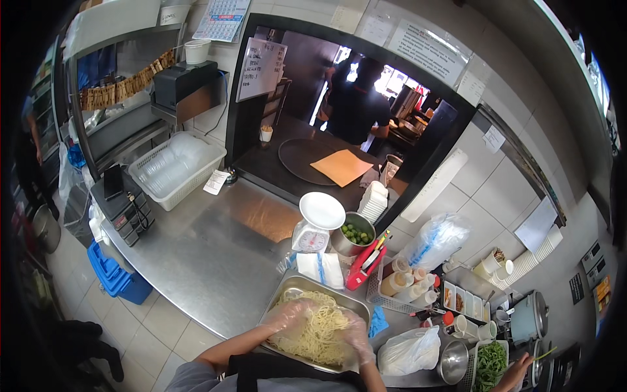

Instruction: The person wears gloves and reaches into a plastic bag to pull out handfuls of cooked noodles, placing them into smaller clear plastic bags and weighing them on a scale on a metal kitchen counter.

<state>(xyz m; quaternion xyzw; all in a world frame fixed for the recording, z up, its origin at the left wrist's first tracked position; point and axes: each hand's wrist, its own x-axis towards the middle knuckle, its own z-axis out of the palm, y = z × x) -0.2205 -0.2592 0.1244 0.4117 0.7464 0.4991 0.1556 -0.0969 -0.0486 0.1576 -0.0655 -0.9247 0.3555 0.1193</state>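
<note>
A rectangular stainless steel pan (364,305) holds a heap of pale cooked noodles (321,328) on the counter's front edge. My left hand (293,314), in a clear plastic glove, is in the noodles at the pan's left side, its fingers partly buried. At the right side, my right hand (353,334), gloved the same way, touches the heap; its fingertips are hard to make out. Just behind the pan lie folded white sheets (321,270) with a blue stripe, next to a white dial scale (311,239).
Right of the pan are a white plastic bag (410,352), a basket of squeeze bottles (397,289), a steel bowl (453,361) and a basket of leafy greens (491,363). Another person's hand (518,373) holds a green stem there. A pot of green citrus (356,234) stands beside the scale.
</note>
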